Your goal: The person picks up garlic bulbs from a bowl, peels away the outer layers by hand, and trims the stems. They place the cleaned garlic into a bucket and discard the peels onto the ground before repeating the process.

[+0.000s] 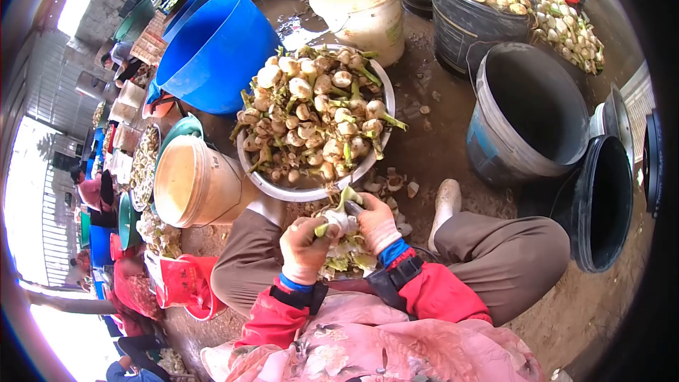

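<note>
Gripping a white bulb (342,221) trailing a green stub, a person seated low amid tubs and buckets is seen from above in our view, the bulb held between the two hands, just below the centre. We see the left hand (304,246) closed on the bulb, and the right hand (377,225) closed around a dark tool (352,207), mostly hidden by the fingers, against the bulb's upper side. Red sleeves (445,290) end near both wrists.

At twelve o'clock from the bulb, we find a round basin (387,88) heaped with soiled bulbs (311,102), stems attached, and beyond it a pale bucket (375,28). A blue tub (212,64) stands at eleven o'clock, a cream bucket (212,184) lies tilted between nine and ten, and a red bucket (177,279) sits at eight. At one o'clock we spot a black tub (474,32) piled with more bulbs, at two a dark bucket (484,138), at three a black container (605,198). Peelings (346,258) lie below the hands, at six.
</note>
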Motion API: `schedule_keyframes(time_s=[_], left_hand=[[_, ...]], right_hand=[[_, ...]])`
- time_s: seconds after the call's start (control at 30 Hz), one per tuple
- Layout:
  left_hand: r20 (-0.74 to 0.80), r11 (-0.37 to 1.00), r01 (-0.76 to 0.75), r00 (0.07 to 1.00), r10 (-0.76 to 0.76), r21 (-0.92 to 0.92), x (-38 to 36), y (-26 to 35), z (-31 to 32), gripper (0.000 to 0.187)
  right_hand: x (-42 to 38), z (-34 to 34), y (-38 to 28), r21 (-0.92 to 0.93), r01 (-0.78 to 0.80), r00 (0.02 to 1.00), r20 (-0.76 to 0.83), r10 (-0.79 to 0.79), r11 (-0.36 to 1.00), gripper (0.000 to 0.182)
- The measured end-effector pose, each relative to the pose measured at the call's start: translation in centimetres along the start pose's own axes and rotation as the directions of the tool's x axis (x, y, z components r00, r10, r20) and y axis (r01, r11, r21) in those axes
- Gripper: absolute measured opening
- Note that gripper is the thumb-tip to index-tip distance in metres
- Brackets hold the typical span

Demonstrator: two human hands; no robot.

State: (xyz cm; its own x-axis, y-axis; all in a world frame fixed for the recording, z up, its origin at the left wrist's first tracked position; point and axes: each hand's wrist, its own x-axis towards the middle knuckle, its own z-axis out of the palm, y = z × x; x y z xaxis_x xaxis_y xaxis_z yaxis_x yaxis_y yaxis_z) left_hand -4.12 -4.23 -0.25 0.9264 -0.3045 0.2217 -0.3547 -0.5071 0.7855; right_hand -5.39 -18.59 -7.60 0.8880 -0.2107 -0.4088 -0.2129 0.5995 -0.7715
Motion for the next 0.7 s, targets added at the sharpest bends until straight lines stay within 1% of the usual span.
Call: schedule_keyframes(time_s=[0.03, 0.07, 0.1, 0.13, 0.17, 0.2, 0.23, 0.27, 0.3, 0.37, 0.4, 0.43, 0.47, 0.5, 0.53, 0.57, 0.6, 0.63, 0.67, 0.7], left_hand=[[0.004, 1.0, 0.002, 1.0, -0.002, -0.002, -0.1, 0.4, 0.0, 0.016], [0.013, 0.986, -0.135, 0.991, 0.135, 0.102, -0.1, 1.2, -0.3, 0.022], [0.037, 0.941, -0.269, 0.963, 0.268, 0.204, -0.1, 2.0, -0.6, 0.028], [0.036, 0.944, -0.271, 0.962, 0.269, 0.188, -0.4, 2.5, -0.9, 0.035], [0.04, 0.943, -0.271, 0.962, 0.269, 0.192, -0.5, 2.6, -1.1, 0.035], [-0.001, 0.959, -0.263, 0.964, 0.265, 0.102, -0.6, 2.7, -1.4, 0.036], [-0.045, 0.967, -0.256, 0.966, 0.256, 0.01, -0.8, 2.6, -1.7, 0.038], [-0.033, 0.982, -0.157, 0.987, 0.155, -0.108, -1.0, 2.5, -2.0, 0.04], [-0.032, 0.985, -0.158, 0.987, 0.156, -0.07, -0.8, 2.5, -2.4, 0.041], [-0.053, 0.992, -0.093, 0.995, 0.089, -0.084, -1.0, 0.8, -2.7, 0.041], [-0.055, 0.993, -0.111, 0.993, 0.109, -0.046, -0.7, 0.7, -2.8, 0.038], [-0.054, 0.993, -0.109, 0.993, 0.107, -0.047, -0.5, 0.6, -3.1, 0.038], [0.002, 0.996, -0.088, 0.996, 0.088, 0.027, -0.3, 0.6, -3.4, 0.036], [0.055, 0.992, -0.072, 0.996, 0.067, 0.1, -0.2, 0.6, -3.6, 0.034], [0.075, 0.987, -0.074, 0.995, 0.063, 0.145, 0.0, 0.4, -3.7, 0.033], [0.074, 0.987, -0.074, 0.995, 0.064, 0.142, 0.1, 0.2, -3.8, 0.033], [0.145, 0.983, -0.089, 0.987, 0.066, 0.163, 0.2, 0.0, -3.9, 0.034], [0.215, 0.978, -0.106, 0.974, 0.065, 0.182, 0.3, -0.1, -4.1, 0.035], [0.214, 0.978, -0.104, 0.975, 0.064, 0.181, 0.6, 0.1, -4.3, 0.035], [0.31, 0.964, -0.156, 0.947, 0.083, 0.218, 1.0, 0.4, -4.4, 0.036]], right_hand=[[0.7, -0.6, 0.7, 0.0, -0.002, 1.0, -0.004, 0.002, 1.0, 0.027], [1.3, -1.2, 1.1, -0.091, -0.044, 0.994, -0.104, 0.034, 0.995, 0.027], [1.9, -1.8, 1.7, -0.175, -0.094, 0.977, -0.204, 0.057, 0.98, 0.028], [2.6, -2.6, 2.7, -0.103, -0.072, 0.947, -0.32, 0.036, 0.992, 0.033], [2.7, -3.6, 2.1, -0.045, -0.115, 0.941, -0.324, 0.095, 0.992, 0.032], [2.5, -4.4, 1.6, -0.233, -0.144, 0.96, -0.27, 0.079, 0.962, 0.033], [2.4, -4.8, 1.0, -0.417, -0.156, 0.975, -0.21, 0.072, 0.895, 0.033], [2.7, -4.9, 1.7, -0.772, -0.034, 0.995, -0.083, -0.048, 0.635, 0.035], [3.0, -5.3, 4.5, -0.863, 0.263, 0.913, 0.078, -0.4, 0.431, 0.031], [1.8, -2.6, 2.1, -0.593, 0.336, 0.935, 0.118, -0.334, 0.731, 0.034], [0.7, -1.4, 0.6, -0.595, 0.334, 0.936, 0.119, -0.332, 0.731, 0.034], [-0.5, -0.3, -0.9, -0.466, 0.327, 0.945, 0.18, -0.274, 0.822, 0.039], [-1.0, 0.5, -1.6, -0.331, 0.302, 0.942, 0.247, -0.227, 0.894, 0.044], [-0.8, 0.7, -0.4, -0.311, 0.378, 0.907, 0.315, -0.281, 0.872, 0.048], [-1.5, 1.2, -1.3, -0.412, 0.46, 0.877, 0.351, -0.329, 0.787, 0.044], [-2.2, 1.6, -2.3, -0.501, 0.531, 0.843, 0.392, -0.368, 0.683, 0.04], [-2.2, 1.7, -2.4, -0.503, 0.53, 0.844, 0.392, -0.366, 0.682, 0.04], [-2.3, 1.7, -2.4, -0.564, 0.559, 0.827, 0.436, -0.356, 0.608, 0.042], [-2.3, 1.7, -2.4, -0.616, 0.585, 0.81, 0.477, -0.34, 0.528, 0.044], [-2.3, 1.8, -2.4, -0.618, 0.583, 0.811, 0.477, -0.338, 0.528, 0.044]])
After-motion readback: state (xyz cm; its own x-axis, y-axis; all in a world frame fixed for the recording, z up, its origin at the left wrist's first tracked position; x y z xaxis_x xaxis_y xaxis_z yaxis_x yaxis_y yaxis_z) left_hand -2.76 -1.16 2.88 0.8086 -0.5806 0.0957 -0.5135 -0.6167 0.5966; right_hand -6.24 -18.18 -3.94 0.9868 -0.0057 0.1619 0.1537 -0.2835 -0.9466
